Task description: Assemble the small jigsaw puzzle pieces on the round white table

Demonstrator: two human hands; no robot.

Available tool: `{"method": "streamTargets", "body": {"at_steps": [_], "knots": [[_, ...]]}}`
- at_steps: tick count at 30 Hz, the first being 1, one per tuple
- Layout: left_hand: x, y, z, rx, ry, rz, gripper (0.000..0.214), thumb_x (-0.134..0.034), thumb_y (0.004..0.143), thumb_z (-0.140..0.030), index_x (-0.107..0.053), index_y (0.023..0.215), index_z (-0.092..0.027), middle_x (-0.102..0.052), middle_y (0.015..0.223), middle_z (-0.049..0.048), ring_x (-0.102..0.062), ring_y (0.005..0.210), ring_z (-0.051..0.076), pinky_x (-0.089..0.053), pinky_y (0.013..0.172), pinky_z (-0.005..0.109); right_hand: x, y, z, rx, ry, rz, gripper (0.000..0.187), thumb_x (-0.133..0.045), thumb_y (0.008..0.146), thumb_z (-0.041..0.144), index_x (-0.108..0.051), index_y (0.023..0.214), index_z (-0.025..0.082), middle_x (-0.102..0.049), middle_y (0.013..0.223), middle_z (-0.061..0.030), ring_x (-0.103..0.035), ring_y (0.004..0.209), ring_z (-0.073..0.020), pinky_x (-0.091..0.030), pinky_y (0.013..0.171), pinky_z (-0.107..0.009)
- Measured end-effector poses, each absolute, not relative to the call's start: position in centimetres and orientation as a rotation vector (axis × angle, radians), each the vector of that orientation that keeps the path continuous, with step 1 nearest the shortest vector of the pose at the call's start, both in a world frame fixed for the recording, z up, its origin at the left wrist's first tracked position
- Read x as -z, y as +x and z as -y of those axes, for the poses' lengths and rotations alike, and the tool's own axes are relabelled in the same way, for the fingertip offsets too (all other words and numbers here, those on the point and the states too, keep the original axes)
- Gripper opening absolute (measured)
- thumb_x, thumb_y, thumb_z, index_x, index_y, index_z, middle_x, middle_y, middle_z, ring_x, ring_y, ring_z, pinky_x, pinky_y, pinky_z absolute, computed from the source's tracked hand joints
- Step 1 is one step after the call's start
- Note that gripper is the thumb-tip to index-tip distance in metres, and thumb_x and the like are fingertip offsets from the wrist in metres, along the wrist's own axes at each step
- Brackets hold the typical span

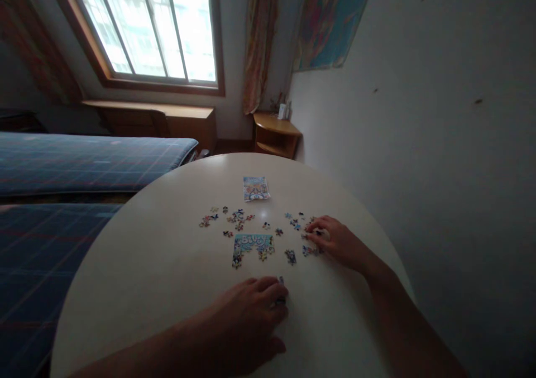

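Note:
On the round white table (167,266) lies a partly joined jigsaw (252,248) with blue lettering, and several loose puzzle pieces (234,219) are scattered beyond it. My left hand (251,316) rests near the table's front, fingers curled around a small puzzle piece (281,281) at its fingertips. My right hand (335,239) lies to the right, fingers pinched on a loose piece (313,234) among a scattered group of pieces. A small picture card (255,189) lies further back on the table.
A bed with a blue checked cover (84,166) runs along the left. A wooden corner shelf (274,132) stands behind the table, under a curtain (259,37) and window (154,26). A white wall (439,143) rises close on the right.

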State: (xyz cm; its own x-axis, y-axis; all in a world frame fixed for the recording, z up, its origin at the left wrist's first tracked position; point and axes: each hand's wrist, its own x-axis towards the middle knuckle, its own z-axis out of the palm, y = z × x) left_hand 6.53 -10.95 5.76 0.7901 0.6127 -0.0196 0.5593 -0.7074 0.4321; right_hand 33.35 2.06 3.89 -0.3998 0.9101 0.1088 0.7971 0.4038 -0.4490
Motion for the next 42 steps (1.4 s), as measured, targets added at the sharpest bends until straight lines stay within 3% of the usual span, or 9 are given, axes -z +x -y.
{"method": "streamTargets", "body": {"at_steps": [14, 18, 21, 27, 30, 42], "knots": [[-5.9, 6.4, 10.7, -0.236, 2.587, -0.866, 0.034, -0.067, 0.089, -0.040, -0.065, 0.115, -0.018, -0.060, 0.133, 0.0093, -0.053, 0.125, 0.028, -0.045, 0.105, 0.040, -3.1, 33.1, -2.3, -0.521, -1.422, 2.346, 0.020, -0.058, 0.088, 0.038, -0.070, 0.095, 0.023, -0.066, 0.106, -0.0089, -0.061, 0.102, -0.0254, -0.045, 0.093, -0.040], [-6.6, 5.9, 10.1, -0.272, 2.589, -0.888, 0.032, -0.067, 0.089, -0.038, -0.064, 0.117, -0.021, -0.064, 0.126, 0.0073, -0.060, 0.115, 0.025, -0.049, 0.098, 0.039, -3.4, 32.8, -2.1, -0.536, -1.418, 2.354, 0.021, -0.058, 0.087, 0.037, -0.070, 0.096, 0.022, -0.065, 0.107, -0.0099, -0.061, 0.101, -0.0255, -0.045, 0.093, -0.041], [-7.2, 3.7, 7.9, -0.323, 2.589, -1.074, 0.024, -0.063, 0.091, -0.033, -0.065, 0.113, -0.024, -0.069, 0.113, 0.0045, -0.064, 0.103, 0.022, -0.051, 0.090, 0.036, -3.5, 32.8, -2.1, -0.551, -1.430, 2.347, 0.023, -0.057, 0.088, 0.039, -0.070, 0.096, 0.022, -0.065, 0.107, -0.0103, -0.062, 0.101, -0.0258, -0.045, 0.092, -0.041], [-7.0, -3.7, 1.9, -0.365, 2.261, -2.025, 0.018, -0.055, 0.091, -0.032, -0.068, 0.099, -0.023, -0.071, 0.101, 0.0031, -0.067, 0.085, 0.020, -0.051, 0.074, 0.032, -3.7, 32.6, -2.0, -0.578, -1.427, 2.352, 0.024, -0.057, 0.087, 0.039, -0.070, 0.096, 0.022, -0.065, 0.108, -0.0106, -0.062, 0.101, -0.0258, -0.046, 0.091, -0.040], [-6.2, -5.8, 0.5, -0.282, 2.031, -2.300, 0.022, -0.054, 0.091, -0.035, -0.068, 0.101, -0.023, -0.073, 0.101, 0.0041, -0.068, 0.092, 0.024, -0.051, 0.076, 0.033, -3.7, 32.6, -2.0, -0.589, -1.421, 2.357, 0.024, -0.056, 0.087, 0.038, -0.069, 0.097, 0.021, -0.065, 0.108, -0.0109, -0.062, 0.102, -0.0255, -0.046, 0.092, -0.040], [-4.6, -6.4, -0.4, -0.171, 1.826, -2.330, 0.028, -0.058, 0.088, -0.042, -0.069, 0.106, -0.025, -0.074, 0.108, 0.0054, -0.069, 0.096, 0.025, -0.050, 0.076, 0.033, -3.5, 32.8, -2.0, -0.593, -1.423, 2.345, 0.025, -0.056, 0.087, 0.040, -0.069, 0.098, 0.021, -0.064, 0.110, -0.0112, -0.061, 0.103, -0.0257, -0.046, 0.093, -0.041]]}}
